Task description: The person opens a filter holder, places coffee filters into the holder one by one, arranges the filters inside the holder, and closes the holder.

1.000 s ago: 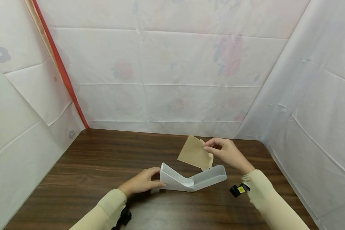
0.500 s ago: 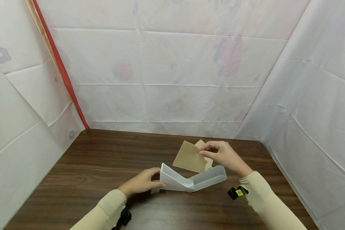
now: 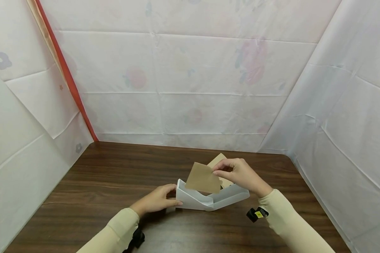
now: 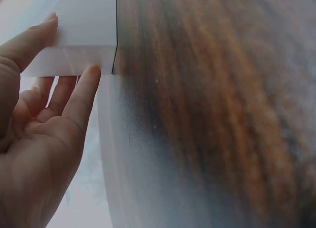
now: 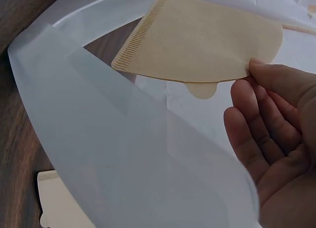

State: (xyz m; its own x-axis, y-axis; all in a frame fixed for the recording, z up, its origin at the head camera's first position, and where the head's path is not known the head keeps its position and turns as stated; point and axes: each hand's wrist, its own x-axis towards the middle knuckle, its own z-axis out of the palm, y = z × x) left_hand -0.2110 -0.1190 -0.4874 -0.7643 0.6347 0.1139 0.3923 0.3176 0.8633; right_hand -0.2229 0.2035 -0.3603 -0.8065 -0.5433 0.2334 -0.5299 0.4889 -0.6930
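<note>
My right hand [image 3: 240,174] pinches a brown paper coffee filter [image 3: 202,178] by its edge, thumb on top. The right wrist view shows its crimped seam and small rounded tab on the held filter [image 5: 202,40]. It hovers over a white translucent plastic box [image 3: 194,200] whose lid is swung open to the right. My left hand [image 3: 156,199] steadies the box at its left end; in the left wrist view the thumb and a fingertip [image 4: 91,72] press its corner. Behind the lid, partly hidden by the right hand, lies another coffee filter [image 3: 219,160] on the table.
The dark wood-grain table [image 3: 120,168] runs back to a pale patterned cloth wall [image 3: 190,84]. Cloth also hangs at both sides, with a red strip [image 3: 64,70] along the left corner. The open lid [image 3: 232,196] reaches right beneath my right forearm.
My right hand has moved left and toward me, carrying the pinched filter from behind the lid to above the box. The other filter stays behind. My left hand and the box have stayed put.
</note>
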